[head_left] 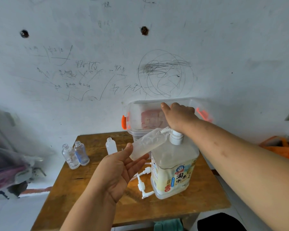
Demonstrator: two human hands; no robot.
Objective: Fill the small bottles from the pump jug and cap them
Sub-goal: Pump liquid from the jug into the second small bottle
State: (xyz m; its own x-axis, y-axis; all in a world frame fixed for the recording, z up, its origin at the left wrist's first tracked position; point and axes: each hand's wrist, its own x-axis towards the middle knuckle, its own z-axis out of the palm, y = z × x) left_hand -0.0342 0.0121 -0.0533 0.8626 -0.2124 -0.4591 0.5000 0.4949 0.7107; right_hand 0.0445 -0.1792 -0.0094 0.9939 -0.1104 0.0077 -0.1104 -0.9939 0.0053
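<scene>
Above the table, left hand tilts bottle; right hand presses pump.

The label on the pump jug, at the right of the bench, says 淘米水 in big blue letters. A small red logo above them is too blurry to read. On the far wall, someone wrote 175 and 97 in pencil, near faint Chinese words.

Clear box, scribbled wall, wooden table
</scene>
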